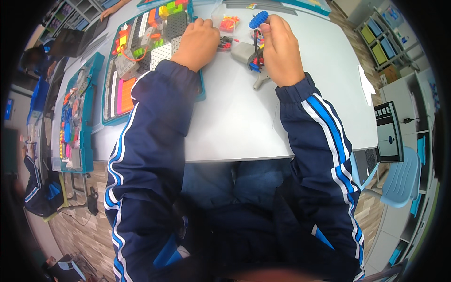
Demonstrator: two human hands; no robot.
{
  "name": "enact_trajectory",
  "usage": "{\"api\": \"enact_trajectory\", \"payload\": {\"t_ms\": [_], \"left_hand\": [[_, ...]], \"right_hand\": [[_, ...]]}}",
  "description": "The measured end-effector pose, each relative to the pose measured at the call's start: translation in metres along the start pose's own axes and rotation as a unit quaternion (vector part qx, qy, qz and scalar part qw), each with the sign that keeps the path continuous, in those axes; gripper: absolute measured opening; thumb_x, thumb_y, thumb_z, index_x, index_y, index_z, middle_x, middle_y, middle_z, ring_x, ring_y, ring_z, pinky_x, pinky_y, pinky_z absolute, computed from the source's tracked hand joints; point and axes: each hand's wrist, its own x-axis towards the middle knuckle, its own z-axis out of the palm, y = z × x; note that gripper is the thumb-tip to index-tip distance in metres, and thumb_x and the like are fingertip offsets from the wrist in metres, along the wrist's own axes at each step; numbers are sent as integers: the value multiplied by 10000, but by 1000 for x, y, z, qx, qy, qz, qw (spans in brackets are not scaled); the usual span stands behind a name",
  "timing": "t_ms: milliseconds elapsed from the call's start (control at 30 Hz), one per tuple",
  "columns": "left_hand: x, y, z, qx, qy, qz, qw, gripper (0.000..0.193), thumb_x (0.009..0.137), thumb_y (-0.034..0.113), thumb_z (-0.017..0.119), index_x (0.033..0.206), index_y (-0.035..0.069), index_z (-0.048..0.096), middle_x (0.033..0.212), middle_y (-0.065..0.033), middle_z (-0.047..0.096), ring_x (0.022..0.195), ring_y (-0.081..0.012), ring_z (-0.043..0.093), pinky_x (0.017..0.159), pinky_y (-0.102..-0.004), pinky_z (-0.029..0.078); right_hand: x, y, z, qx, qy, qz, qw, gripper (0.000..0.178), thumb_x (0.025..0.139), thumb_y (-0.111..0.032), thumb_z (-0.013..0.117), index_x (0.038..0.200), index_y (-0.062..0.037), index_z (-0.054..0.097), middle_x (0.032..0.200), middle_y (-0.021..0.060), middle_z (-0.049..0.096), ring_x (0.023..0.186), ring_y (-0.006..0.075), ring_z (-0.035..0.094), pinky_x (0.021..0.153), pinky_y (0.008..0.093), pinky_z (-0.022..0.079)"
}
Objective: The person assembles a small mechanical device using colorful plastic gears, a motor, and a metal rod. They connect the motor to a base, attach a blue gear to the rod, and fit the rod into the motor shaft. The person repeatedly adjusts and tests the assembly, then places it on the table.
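My right hand (pixel 283 49) is closed, with thumb and forefinger pinched by a blue toothed gear (pixel 258 19). Below that gear, a black upright part (pixel 256 43) and a grey building-set block (pixel 243 51) stand close to the fingers. My palm hides part of this build, so how the pieces join does not show. My left hand (pixel 197 44) is curled over the right side of a teal parts tray (pixel 201 91). Its fingertips are out of sight, and I cannot make out what they hold. Beside it sits a small clear box (pixel 225 44) with black and red pieces.
Grey motor-like blocks (pixel 126 68), an orange cable and coloured beams fill the tray. Another teal tray (pixel 87 141) of parts lies farther left. A clear box with red and yellow pieces (pixel 229 24) stands ahead. At the right are a laptop (pixel 389 131) and a blue chair (pixel 401 178).
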Motion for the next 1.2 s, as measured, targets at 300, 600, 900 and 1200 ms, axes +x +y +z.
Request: {"api": "enact_trajectory", "payload": {"t_ms": [300,600,900,1200], "left_hand": [[-1,-1,4,-1,12,13,1000,147,721,34,576,838,12,663,937,-123,585,948,-278,540,830,-361,439],[3,4,-5,-19,-14,-31,999,166,795,162,656,822,1,689,984,-119,587,989,-288,543,837,-378,467],[3,4,-1,-39,-5,-47,998,149,795,170,668,834,37,721,984,-136,588,1000,-302,524,859,-378,439],[3,5,-1,-11,-27,-41,999,252,819,225,672,876,-20,678,1019,-128,577,998,-296,540,858,-381,454]], "right_hand": [[0,-3,1,7,-11,12,1000,190,960,-151,519,897,28,511,894,200,577,864,390,536,767,447,434],[0,-3,0,2,-27,10,1000,198,914,-167,611,974,15,561,922,153,633,789,248,625,697,321,486],[-2,-10,2,104,-28,8,994,95,901,-89,583,947,-11,610,751,52,670,608,91,567,557,235,442],[-1,-13,-5,154,-100,88,979,142,948,-149,573,966,-14,614,729,13,621,588,50,455,536,214,391]]}}
